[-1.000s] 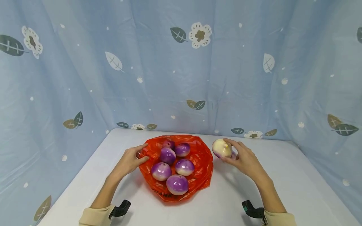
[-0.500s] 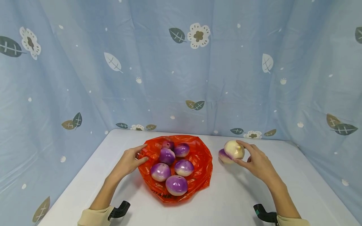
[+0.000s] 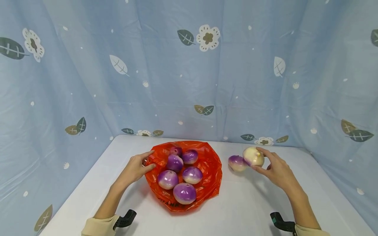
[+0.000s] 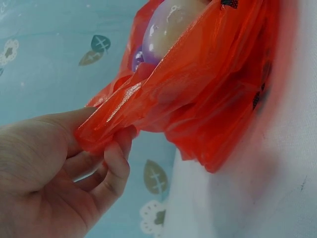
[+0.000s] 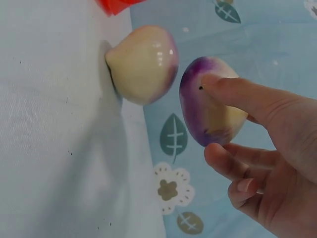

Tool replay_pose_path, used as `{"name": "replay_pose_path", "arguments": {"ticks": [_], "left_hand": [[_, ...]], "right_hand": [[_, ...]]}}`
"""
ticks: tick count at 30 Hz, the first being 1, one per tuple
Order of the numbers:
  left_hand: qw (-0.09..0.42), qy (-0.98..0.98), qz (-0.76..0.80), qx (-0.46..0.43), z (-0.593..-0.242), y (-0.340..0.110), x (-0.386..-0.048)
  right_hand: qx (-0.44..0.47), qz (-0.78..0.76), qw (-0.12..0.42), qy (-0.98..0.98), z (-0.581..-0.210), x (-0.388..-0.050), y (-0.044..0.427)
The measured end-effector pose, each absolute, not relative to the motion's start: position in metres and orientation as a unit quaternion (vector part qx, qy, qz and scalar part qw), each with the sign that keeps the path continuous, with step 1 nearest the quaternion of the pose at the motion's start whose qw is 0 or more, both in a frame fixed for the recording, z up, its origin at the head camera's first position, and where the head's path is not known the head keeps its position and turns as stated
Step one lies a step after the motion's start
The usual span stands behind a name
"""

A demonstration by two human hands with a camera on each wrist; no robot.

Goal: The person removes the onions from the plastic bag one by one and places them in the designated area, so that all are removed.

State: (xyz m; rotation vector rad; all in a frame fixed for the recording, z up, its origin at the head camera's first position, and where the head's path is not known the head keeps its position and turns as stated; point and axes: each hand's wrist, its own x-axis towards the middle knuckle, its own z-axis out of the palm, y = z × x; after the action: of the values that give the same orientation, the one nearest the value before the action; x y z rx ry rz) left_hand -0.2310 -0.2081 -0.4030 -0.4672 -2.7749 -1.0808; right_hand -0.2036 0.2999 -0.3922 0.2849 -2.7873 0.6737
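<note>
A red plastic bag (image 3: 210, 170) lies spread on the table with several purple-and-white turnips (image 3: 168, 179) inside. My left hand (image 3: 134, 168) pinches its left rim; the left wrist view shows the folded film (image 4: 129, 106) between thumb and fingers. On the right, my right hand (image 3: 276, 170) holds a turnip (image 3: 253, 156) between thumb and fingers, its pale pointed end facing the head camera. A second turnip (image 3: 237, 163) rests on the table just left of it. In the right wrist view the held turnip (image 5: 208, 106) and the resting turnip (image 5: 143, 64) appear slightly apart.
The white table (image 3: 230, 209) ends at a blue curtain (image 3: 165, 82) with leaf and flower prints, which hangs behind and along both sides. Dark devices are strapped to both wrists, such as the one on the left wrist (image 3: 125, 219).
My right hand has moved to the right with its turnip, away from the bag, uncovering the second turnip on the table. The left hand has stayed at the bag's rim.
</note>
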Motion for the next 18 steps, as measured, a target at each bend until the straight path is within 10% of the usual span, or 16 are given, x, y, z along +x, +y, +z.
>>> {"name": "replay_pose_path", "arguments": {"ticks": [18], "left_hand": [[0.061, -0.919, -0.360, -0.151, -0.403, -0.207, -0.230]], "right_hand": [[0.072, 0.209, 0.116, -0.968, -0.407, -0.208, 0.318]]}}
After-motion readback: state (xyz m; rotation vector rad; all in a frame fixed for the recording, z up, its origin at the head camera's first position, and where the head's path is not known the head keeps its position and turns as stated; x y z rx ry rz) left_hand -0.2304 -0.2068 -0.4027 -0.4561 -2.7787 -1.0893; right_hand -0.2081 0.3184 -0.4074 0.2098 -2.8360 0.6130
